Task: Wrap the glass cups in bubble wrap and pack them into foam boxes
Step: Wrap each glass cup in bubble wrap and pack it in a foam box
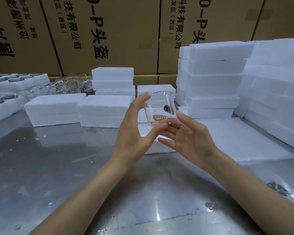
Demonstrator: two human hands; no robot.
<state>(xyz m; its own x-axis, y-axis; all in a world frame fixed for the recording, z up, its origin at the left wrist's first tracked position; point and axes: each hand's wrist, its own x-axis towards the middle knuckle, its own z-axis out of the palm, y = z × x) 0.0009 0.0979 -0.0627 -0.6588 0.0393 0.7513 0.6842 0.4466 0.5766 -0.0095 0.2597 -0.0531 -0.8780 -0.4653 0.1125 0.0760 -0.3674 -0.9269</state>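
Glass cup (159,108), clear w/ thick base, sits upright between both hands above steel table (58,167). Left hand (134,133) curls round its side, fingertips at rim, thumb under base; right hand (187,134) cups base, fingers spread. Cardboard cartons (109,31) behind read "科技有限公司". White foam boxes (214,82) stacked nearby, blocky & grainy.

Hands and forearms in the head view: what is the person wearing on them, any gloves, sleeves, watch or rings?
Nothing worn shows. The left hand and right hand are bare, without gloves, and both forearms are uncovered right down to the frame edge, with no sleeve in sight. No watch, bracelet or ring shows on the sides that face the camera.
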